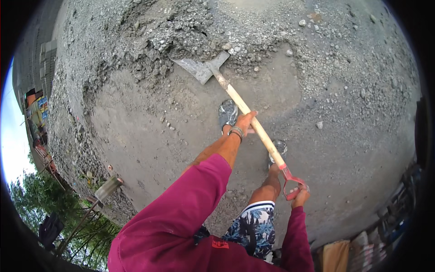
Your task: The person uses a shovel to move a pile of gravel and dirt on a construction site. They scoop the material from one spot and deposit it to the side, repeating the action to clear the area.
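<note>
A shovel [240,99] slants across the view, with a pale wooden shaft and a red D-shaped handle. Its grey metal blade [199,69] rests against the edge of a gravel pile [181,41], the left tip touching the loose stones. My left hand [245,123] is wrapped round the middle of the shaft, a bracelet on its wrist. Down at the near end, my right hand [300,195] grips the red handle. My shoes stand on the ground either side of the shaft, the left one nearer the blade.
Packed grey ground [136,122] lies below the pile, with small stones [320,124] scattered about. Another long-handled tool [108,189] with a flat blade is at the left edge, near green foliage [41,195]. Stacked items [362,249] line the lower right.
</note>
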